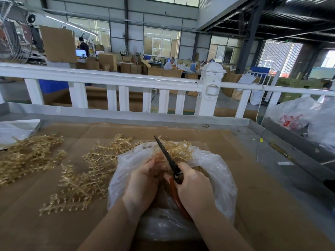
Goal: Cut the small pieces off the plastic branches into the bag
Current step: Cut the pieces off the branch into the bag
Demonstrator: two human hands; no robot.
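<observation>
A clear plastic bag [213,165] lies open on the cardboard-covered table in front of me. My left hand [143,183] grips a tan plastic branch [159,160] over the bag's mouth. My right hand [194,189] grips scissors [166,154] with red handles; the dark blades are together and point up and away over the branch. More tan pieces [181,149] sit in the far side of the bag. Loose tan branches [85,178] lie on the cardboard left of the bag.
A second heap of branches [27,156] lies at the far left, beside a white bag [12,131]. A white railing [126,78] runs behind the metal table rim [163,118]. More plastic bags [297,116] sit at the right. Workers and cardboard boxes fill the hall beyond.
</observation>
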